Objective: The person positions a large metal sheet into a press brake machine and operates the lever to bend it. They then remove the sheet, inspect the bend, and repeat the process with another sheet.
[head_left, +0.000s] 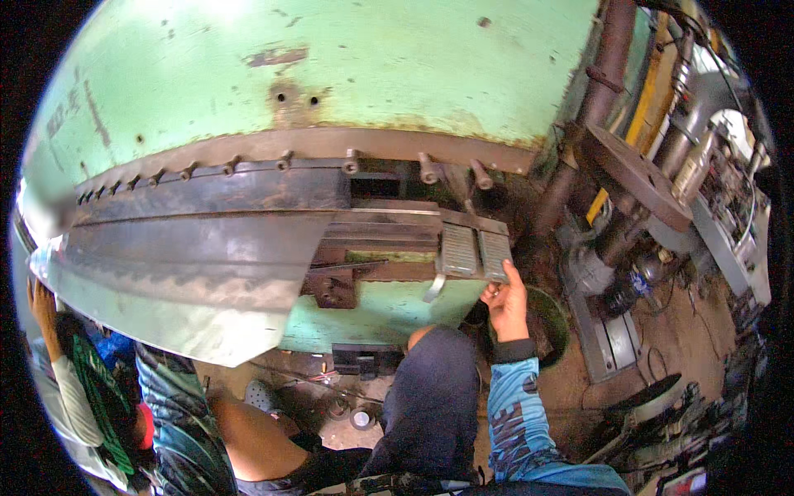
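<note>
two ribbed metal plates (473, 251) lie side by side at the right end of the green machine (331, 74), long axes running away from the person. the right plate's near edge is touched from directly below by the right hand (506, 304), fingers pinched at its lower corner. the left hand is not seen. a large bent steel sheet (182, 281) spreads to the left, held at its far corner by a co-worker's hand (40, 299).

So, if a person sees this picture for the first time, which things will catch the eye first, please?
First comes the big pale green machine, rusty in spots, filling the upper half. Below it a wide grey metal sheet spreads toward the lower left. At centre right, the right hand touches the lower edge of two small ribbed metal pieces on the machine; the left hand is not clearly visible.
</note>
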